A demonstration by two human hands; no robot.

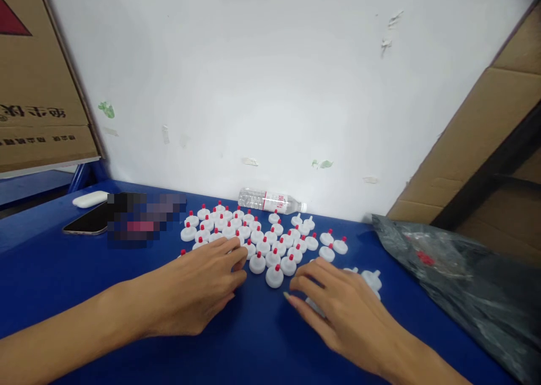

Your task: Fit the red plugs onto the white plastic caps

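Nearest, curves the right hand [336, 303] over a white piece [315, 308] at lower right, the left hand [200, 286] left of centre; cannot tell either grip as pinching or spread. Between both, nearer the right: a red-tipped cap [274, 278], tip upward; beyond, mid-frame, clustered caps [256, 237].

A blue tabletop [84, 266] spans the frame's lower part. Red-tipped white caps [274, 277] crowd its middle, with plain white caps [372, 280] right of centre. Behind them lies a clear bottle [273, 201] (on its side). A phone [87, 218] and white case [90, 199] lie at left, a dark plastic bag [456, 300] at right.
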